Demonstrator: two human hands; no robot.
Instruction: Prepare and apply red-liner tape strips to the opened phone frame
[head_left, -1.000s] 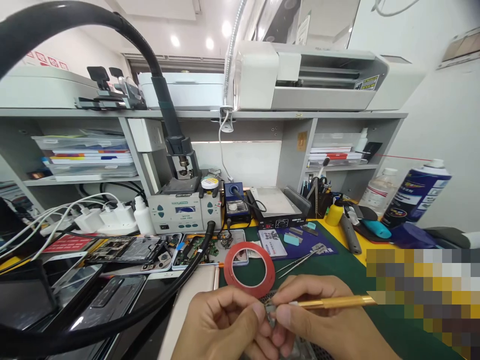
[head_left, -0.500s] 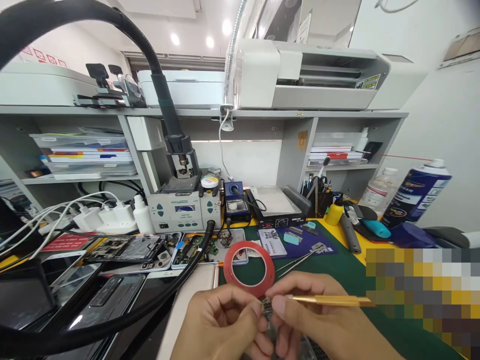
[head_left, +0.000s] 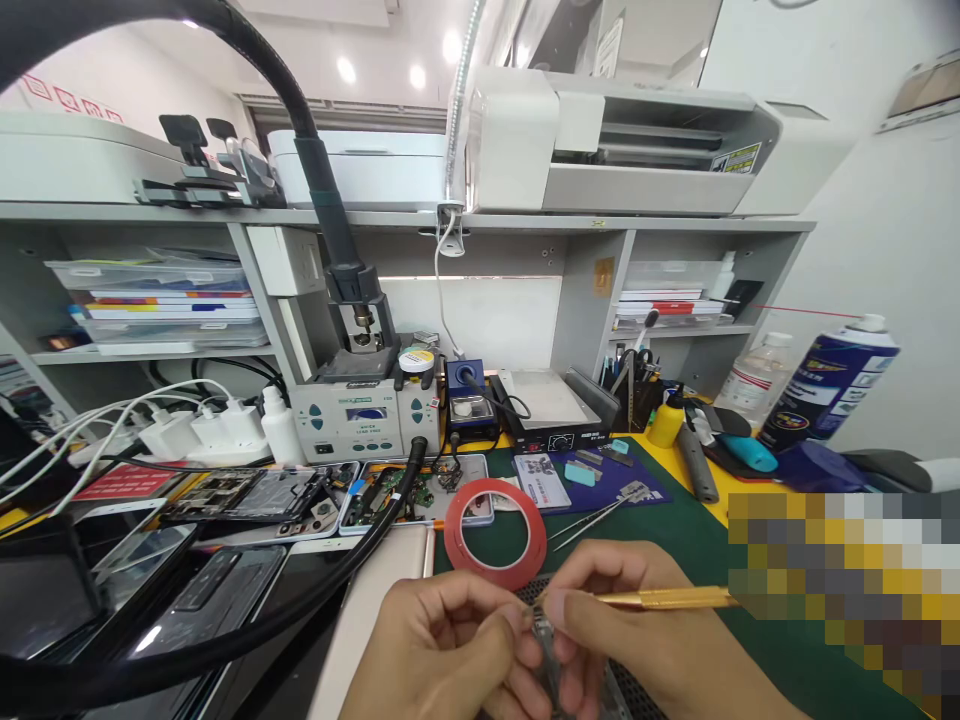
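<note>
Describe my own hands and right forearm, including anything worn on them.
Your bare, ungloved left hand and bare, ungloved right hand show no rings, though some fingers are partly hidden. The visible part of your right forearm has no sleeve, watch or bracelet.

The tape roll (head_left: 456, 530) is set beyond the left fingers (head_left: 469, 592), left of the tweezers (head_left: 592, 521); phones (head_left: 232, 590) are laid near left, a spray can (head_left: 834, 375) far right.
</note>
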